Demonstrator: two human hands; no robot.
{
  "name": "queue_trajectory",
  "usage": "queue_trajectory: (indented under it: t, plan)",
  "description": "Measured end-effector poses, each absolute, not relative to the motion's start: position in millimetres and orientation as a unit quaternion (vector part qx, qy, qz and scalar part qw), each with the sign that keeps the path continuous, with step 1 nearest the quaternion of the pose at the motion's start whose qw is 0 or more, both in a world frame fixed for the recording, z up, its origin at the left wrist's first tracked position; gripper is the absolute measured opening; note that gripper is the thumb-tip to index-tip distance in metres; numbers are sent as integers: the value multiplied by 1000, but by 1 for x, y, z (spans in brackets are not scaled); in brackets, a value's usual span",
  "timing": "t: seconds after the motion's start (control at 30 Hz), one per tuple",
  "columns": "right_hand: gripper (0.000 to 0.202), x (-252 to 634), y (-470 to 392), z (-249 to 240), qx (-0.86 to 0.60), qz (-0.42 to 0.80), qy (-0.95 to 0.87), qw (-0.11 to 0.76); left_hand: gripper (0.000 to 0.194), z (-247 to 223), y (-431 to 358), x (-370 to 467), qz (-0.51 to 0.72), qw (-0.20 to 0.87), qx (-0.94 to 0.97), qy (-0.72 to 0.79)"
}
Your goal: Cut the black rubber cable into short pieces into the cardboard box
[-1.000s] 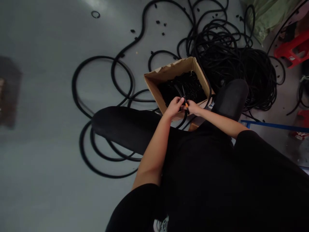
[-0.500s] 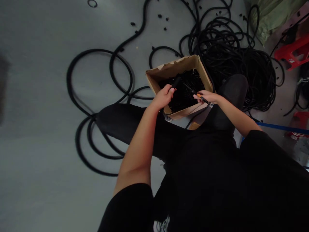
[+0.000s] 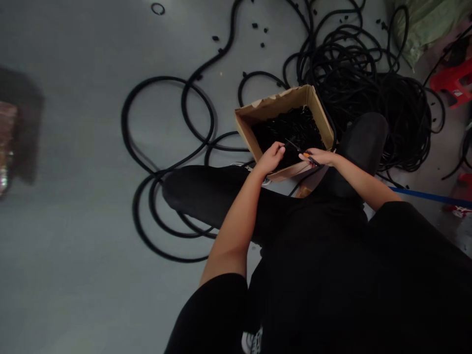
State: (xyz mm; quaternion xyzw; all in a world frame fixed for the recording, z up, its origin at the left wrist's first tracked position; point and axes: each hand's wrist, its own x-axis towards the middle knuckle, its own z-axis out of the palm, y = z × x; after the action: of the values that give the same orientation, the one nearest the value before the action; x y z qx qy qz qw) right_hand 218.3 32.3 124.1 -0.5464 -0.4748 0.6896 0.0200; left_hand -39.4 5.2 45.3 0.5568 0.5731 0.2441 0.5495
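Note:
My left hand is closed on a length of black rubber tube, whose tip sticks out past the thumb. In my right hand is a pair of scissors with orange and black handles. Their thin blades point left and meet or nearly touch the tube's tip; I cannot tell whether they grip it. Both hands are over the near side of an open cardboard box. Many short black pieces lie inside it.
Loops of black hose lie on the grey floor at left, with a large tangled pile at right. Small black scraps are scattered beyond the box. A red stool and a blue strap are at right.
My left hand has come closer to the scissors, and less tube shows beyond its fingers. The view has shifted, bringing a shiny object in at the left edge.

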Motion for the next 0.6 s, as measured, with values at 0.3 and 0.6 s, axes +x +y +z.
queue_trajectory:
  t: [0.3, 0.6]
  plan:
    - [56, 212, 27, 116, -581, 713, -388, 57, 37, 30, 20, -38, 238, 547, 572, 563]
    - [65, 218, 25, 93, -608, 661, -440, 5, 34, 10, 34, -35, 158, 539, 603, 566]
